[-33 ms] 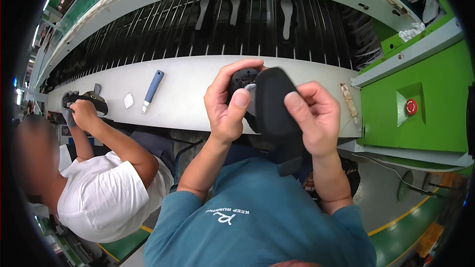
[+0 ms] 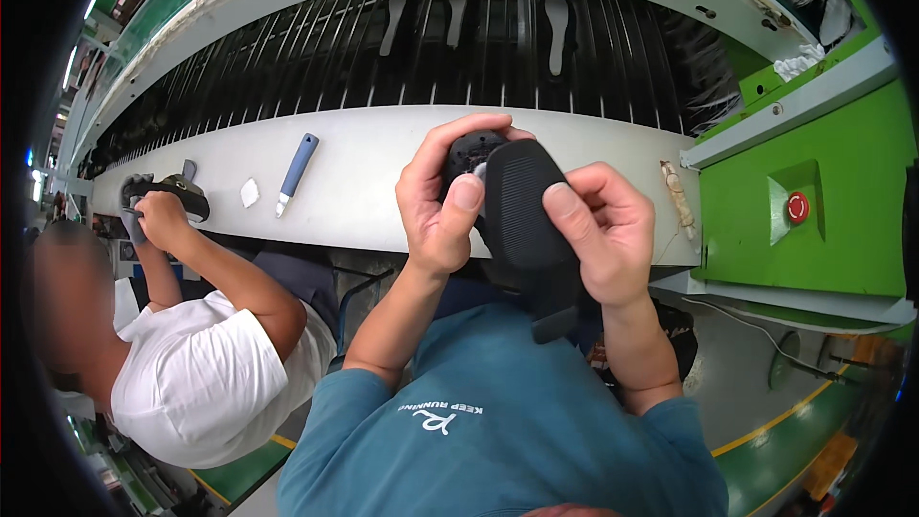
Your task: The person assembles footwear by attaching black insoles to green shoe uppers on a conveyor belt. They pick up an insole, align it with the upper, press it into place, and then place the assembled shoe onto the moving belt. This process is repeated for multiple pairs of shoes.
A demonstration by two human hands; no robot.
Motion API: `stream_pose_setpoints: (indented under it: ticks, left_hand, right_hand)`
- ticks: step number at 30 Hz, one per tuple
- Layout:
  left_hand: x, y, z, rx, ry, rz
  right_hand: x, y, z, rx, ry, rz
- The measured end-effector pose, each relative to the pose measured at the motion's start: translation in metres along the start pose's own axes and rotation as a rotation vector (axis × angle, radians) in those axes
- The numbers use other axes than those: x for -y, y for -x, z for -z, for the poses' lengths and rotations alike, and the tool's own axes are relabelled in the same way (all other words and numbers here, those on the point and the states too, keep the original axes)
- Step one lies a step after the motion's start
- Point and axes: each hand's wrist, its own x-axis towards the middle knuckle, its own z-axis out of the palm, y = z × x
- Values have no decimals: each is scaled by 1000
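Observation:
I hold a black shoe point(image 2: 522, 215) with its ribbed sole facing me, in front of my chest and over the near edge of the white ledge point(image 2: 373, 172). My left hand point(image 2: 442, 206) wraps the far end of the shoe, its thumb pressed on the sole's edge. The right side of the sole is pinched by my right hand point(image 2: 605, 235), fingers curled over it. The shoe's upper is mostly hidden behind the sole and my hands.
A blue-handled tool point(image 2: 295, 170) and a white scrap point(image 2: 249, 193) lie on the ledge. Beyond it runs a black slatted conveyor point(image 2: 316, 57) carrying grey insoles point(image 2: 557, 29). At left a person in a white shirt point(image 2: 206, 378) holds another black shoe point(image 2: 170, 190). A green housing with a red button point(image 2: 797, 207) stands at right.

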Motion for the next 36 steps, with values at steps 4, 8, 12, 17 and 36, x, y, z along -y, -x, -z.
stream_pose_setpoints:
  ticks: [4, 8, 12, 17, 36]
  left_hand:
    - [0, 1, 3, 14, 81, 20]
    - [2, 1, 7, 56, 137, -15]
    - [1, 2, 9, 62, 120, -13]
    - [2, 1, 9, 44, 126, 6]
    - [2, 0, 8, 23, 128, 18]
  right_hand:
    - [-20, 0, -3, 40, -10, 44]
    - [-24, -1, -8, 74, 16, 54]
    - [-28, -4, -7, 82, 62, 75]
    - [-29, -7, -7, 77, 68, 82]
    - [-32, -11, -5, 93, 50, 89]
